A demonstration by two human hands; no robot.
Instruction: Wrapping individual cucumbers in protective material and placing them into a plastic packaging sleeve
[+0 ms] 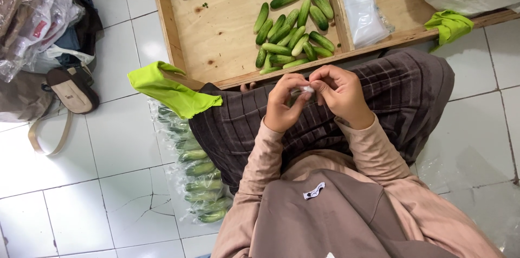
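Nearest: left hand and right hand met over lap, fingertips pinched on small clear plastic bag, partly hidden. Bag judged light, limp, slippery; best taken at mouth edge. Far: wooden tray held loose cucumbers, right compartment held stack of clear bags. Left on floor: bagged cucumbers in row.

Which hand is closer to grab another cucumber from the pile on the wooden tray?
Probably the left hand: it sits just below the cucumber pile. The right hand is farther to the side. Both pinch a small white thing.
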